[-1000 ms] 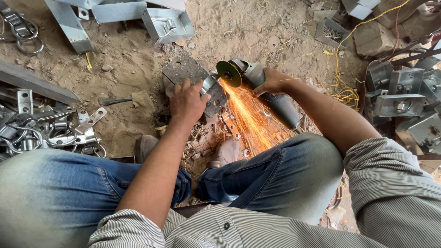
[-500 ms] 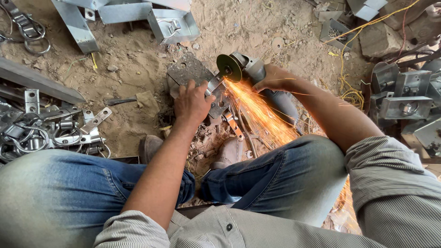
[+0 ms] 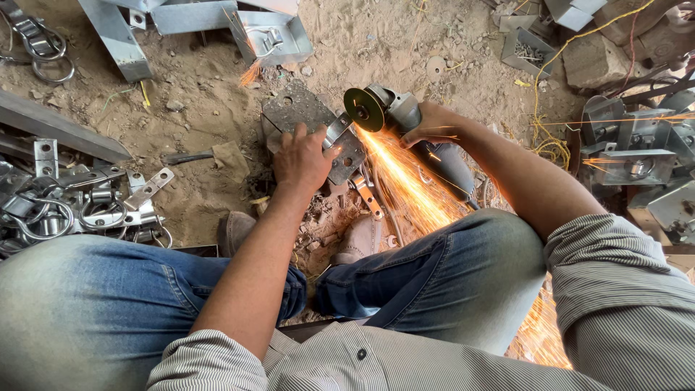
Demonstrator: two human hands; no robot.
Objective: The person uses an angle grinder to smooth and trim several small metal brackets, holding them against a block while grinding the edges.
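On the sandy ground, left hand (image 3: 302, 158) is pressing flat on the metal bracket (image 3: 344, 148); right hand (image 3: 427, 124) is gripping the angle grinder (image 3: 405, 123), disc (image 3: 364, 109) biting the bracket edge. Risk: sparks (image 3: 405, 188) are hitting jeans (image 3: 449, 275); disc could kick toward the nearby fingers.

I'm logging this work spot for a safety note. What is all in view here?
angle grinder: one, grey with a greenish disc, centre, throwing orange sparks
metal plate: one, grey, centre, under the disc
flat slab: one, dark grey, on the dirt under the plate
brackets and rings: many, silver, left
folded sheet parts: several, silver, right
yellow wire: one, upper right
jeans: blue, bottom
left hand: pressing the plate
right hand: gripping the grinder
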